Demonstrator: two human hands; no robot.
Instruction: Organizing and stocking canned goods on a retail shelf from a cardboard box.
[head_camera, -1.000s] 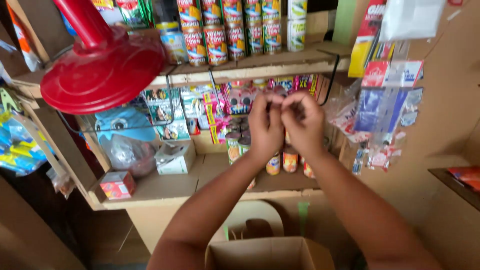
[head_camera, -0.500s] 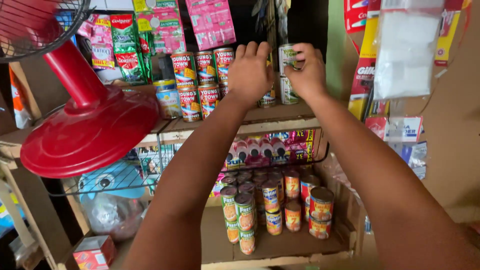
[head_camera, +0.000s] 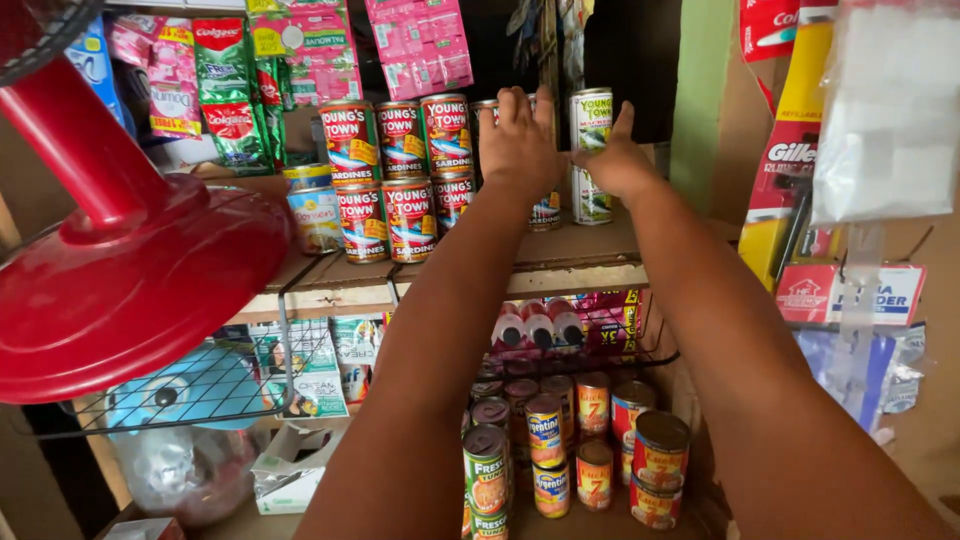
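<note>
Head view: both arms have risen from the lower shelf to the upper wooden shelf (head_camera: 560, 262) — the left hand (head_camera: 518, 148) now cups a stacked tin, hiding it. The right hand (head_camera: 612, 160), thumb up, grips the green-and-white labelled sardine can (head_camera: 590, 118) on the far-right stack, so placing appears underway.

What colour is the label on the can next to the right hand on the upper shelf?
Green and white, on the upper can by the right hand; the head view shows it.

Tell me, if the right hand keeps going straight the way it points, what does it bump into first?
Probably the green-labelled can on top of the stack: the right hand already reaches up at its side. Behind that can the shelf is dark, so I can't tell what comes next.
</note>
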